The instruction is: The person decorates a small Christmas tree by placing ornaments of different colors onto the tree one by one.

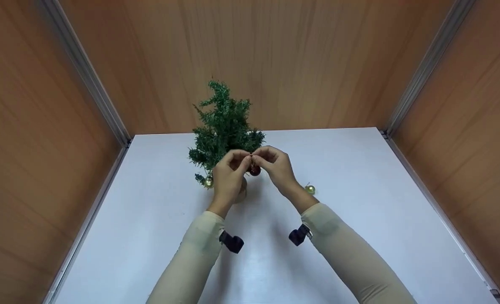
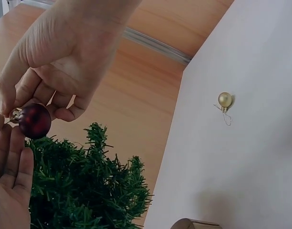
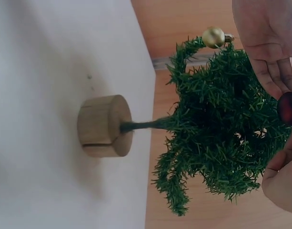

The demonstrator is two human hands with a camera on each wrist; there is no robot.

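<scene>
A dark red Christmas bauble [image 1: 255, 170] hangs between the two hands, in front of the lower right branches of a small artificial Christmas tree [image 1: 224, 122]. The left hand [image 1: 228, 175] pinches at the bauble's top from the left, thumb against forefinger. From the other side the right hand [image 1: 277, 166] pinches the same spot, fingertips almost meeting the left ones. In the left wrist view, the bauble's gold cap [image 2: 15, 115] shows between the fingers. A gold bauble [image 3: 213, 37] hangs on the tree's left lower branch.
Another gold bauble [image 2: 225, 99] with a thread loop lies on the white table [image 1: 359, 236], right of the tree. The tree stands on a round wooden base [image 3: 103, 126]. Wooden panels [image 1: 300, 63] enclose the table at the back and sides.
</scene>
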